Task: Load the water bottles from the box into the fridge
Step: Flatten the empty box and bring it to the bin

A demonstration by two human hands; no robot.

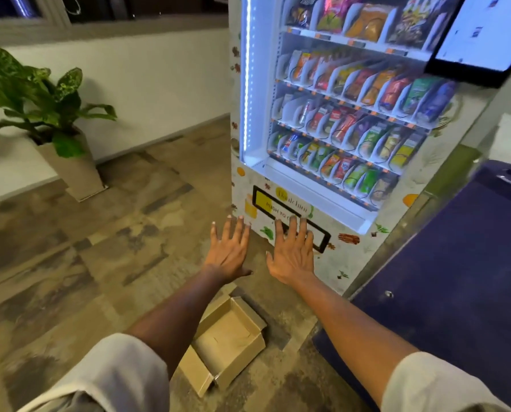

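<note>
Head view: both arms extend forward, palms down. Left hand (230,253) and right hand (293,253) hold nothing, each grip spread flat. Cardboard box (223,341) lies open on the floor (70,263), below them, before the vending machine (331,120).

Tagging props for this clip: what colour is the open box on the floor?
Plain brown cardboard box, seen empty in the head view.

Mottled brown floor (70,263), white wall (159,84), potted plant (40,108) by wall, lit vending machine (352,114)
</note>
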